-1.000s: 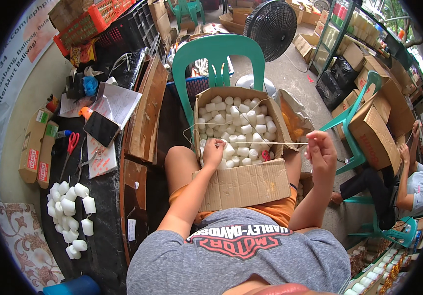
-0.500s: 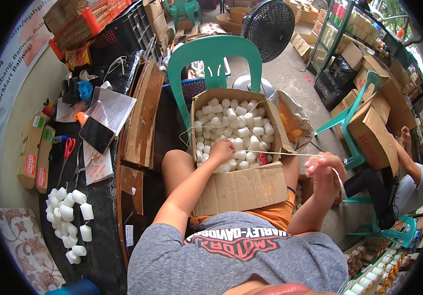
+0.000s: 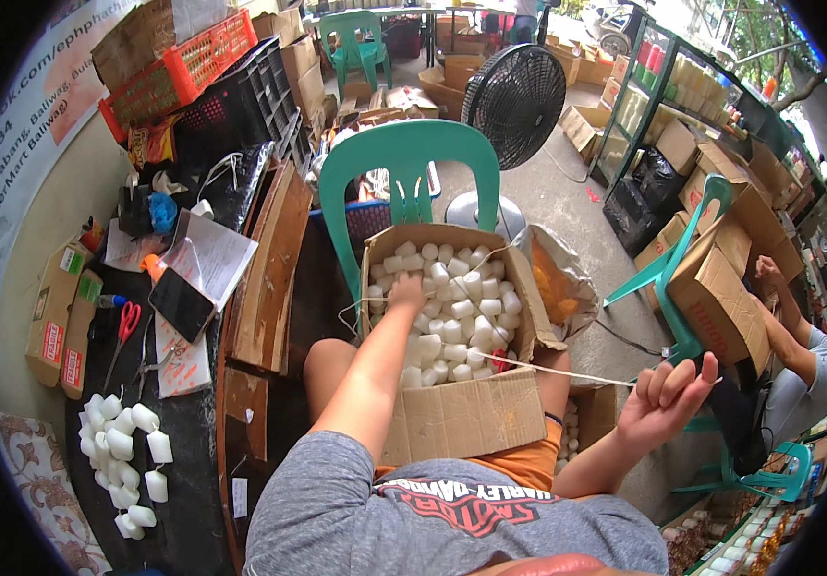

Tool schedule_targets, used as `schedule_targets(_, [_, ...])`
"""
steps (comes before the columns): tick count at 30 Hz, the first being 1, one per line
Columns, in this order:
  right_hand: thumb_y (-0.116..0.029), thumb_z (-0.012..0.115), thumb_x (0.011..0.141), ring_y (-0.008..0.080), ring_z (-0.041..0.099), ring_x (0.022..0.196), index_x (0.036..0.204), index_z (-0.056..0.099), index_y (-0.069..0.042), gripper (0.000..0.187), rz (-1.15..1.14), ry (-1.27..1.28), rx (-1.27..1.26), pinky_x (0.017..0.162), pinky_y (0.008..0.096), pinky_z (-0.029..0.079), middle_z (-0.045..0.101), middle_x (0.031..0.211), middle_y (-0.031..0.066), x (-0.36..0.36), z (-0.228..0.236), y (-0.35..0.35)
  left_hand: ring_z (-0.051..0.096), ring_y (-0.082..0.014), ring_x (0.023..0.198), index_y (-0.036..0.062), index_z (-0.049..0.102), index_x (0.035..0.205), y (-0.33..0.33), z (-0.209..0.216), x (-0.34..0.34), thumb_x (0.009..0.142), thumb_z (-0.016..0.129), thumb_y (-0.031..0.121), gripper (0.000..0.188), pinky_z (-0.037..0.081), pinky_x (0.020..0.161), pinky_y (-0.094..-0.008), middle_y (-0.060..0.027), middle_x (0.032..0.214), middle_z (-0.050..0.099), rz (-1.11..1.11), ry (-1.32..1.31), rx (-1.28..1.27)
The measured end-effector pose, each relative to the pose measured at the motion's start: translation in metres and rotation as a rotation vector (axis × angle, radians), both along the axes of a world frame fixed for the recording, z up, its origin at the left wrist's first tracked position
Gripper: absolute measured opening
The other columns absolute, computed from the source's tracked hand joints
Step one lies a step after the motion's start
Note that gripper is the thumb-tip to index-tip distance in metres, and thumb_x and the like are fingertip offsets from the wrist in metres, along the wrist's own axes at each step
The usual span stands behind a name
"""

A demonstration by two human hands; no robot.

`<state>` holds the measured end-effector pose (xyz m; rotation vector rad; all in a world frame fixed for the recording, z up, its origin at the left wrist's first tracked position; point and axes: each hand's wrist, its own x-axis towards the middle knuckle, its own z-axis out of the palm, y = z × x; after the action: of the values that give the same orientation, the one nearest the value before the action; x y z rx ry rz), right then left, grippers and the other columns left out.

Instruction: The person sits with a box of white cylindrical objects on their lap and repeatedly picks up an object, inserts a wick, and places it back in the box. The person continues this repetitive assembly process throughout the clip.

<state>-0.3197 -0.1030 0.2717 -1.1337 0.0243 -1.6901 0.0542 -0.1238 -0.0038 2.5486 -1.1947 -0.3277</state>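
Note:
An open cardboard box in front of me is heaped with short white cylinders that look like small candles. My left hand reaches down among them near the box's far left part; its fingertips are hidden. To the right of the box, my right hand is raised with several fingers curled around a pale cord. This cord stretches from the right hand to the near right part of the box. A small red object lies by the box's right wall.
On the dark table at left lie a cluster of white cylinders, red-handled scissors, a phone and papers. A green chair and a black fan stand beyond the box. Another person sits at right beside cardboard boxes.
My left hand has moved away from the cord, deeper and leftward into the box. My right hand has swung outward and down, drawing the cord further right. The view has tilted up slightly.

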Motion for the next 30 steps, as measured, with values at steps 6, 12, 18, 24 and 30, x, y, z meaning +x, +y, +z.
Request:
schedule_targets(6, [-0.036,0.034,0.098,0.0045,0.021,0.045,0.095,0.049,-0.007,0.033,0.128,-0.014,0.015,0.039,0.0212,0.018,0.028,0.057,-0.0017,-0.004,-0.004,-0.011,0.047,-0.0350,0.105,0.0080,0.052,0.107,0.013,-0.004,-0.016,0.081,0.054,0.007,0.026,0.046,0.085,-0.0427,-0.0153,0.119,0.040,0.016,-0.061,-0.029])
schedule_targets(12, [-0.035,0.040,0.097,0.0040,0.030,0.052,0.100,0.050,-0.006,0.031,-0.227,0.285,0.228,0.044,0.0186,0.024,0.033,0.062,-0.0041,0.029,-0.013,-0.006,0.050,-0.0329,0.099,0.0014,0.052,0.102,0.029,-0.015,-0.007,0.075,0.067,0.013,0.033,0.048,0.077,-0.0394,-0.0162,0.111,0.044,0.123,0.041,-0.544])
schedule_targets(18, [-0.025,0.042,0.096,0.0080,0.043,0.064,0.102,0.052,-0.005,0.023,-0.012,0.760,0.268,0.057,0.0222,0.037,0.046,0.073,0.0008,0.093,-0.108,-0.027,0.057,-0.0185,0.083,0.0023,0.053,0.108,0.050,0.019,-0.047,0.084,0.065,0.026,0.036,0.046,0.079,-0.0324,-0.0075,0.102,0.059,0.277,1.027,-0.804])
schedule_targets(24, [-0.005,0.046,0.088,0.0254,0.056,0.082,0.097,0.060,-0.003,0.016,0.027,1.171,-0.117,0.074,0.0328,0.045,0.057,0.091,0.0139,0.166,-0.204,-0.012,0.056,-0.0139,0.087,0.0079,0.056,0.101,0.093,0.018,-0.069,0.086,0.063,0.028,0.026,0.048,0.080,-0.0256,-0.0020,0.093,0.060,0.425,1.791,-0.866])
schedule_targets(30, [0.004,0.052,0.081,0.0211,0.062,0.075,0.104,0.061,-0.006,0.027,0.144,1.172,-0.100,0.070,0.0298,0.050,0.063,0.088,0.0109,0.167,-0.218,0.013,0.056,-0.0162,0.090,0.0060,0.053,0.106,0.116,0.000,-0.066,0.084,0.065,0.027,0.033,0.049,0.084,-0.0249,-0.0095,0.099,0.055,0.616,1.915,-0.931])
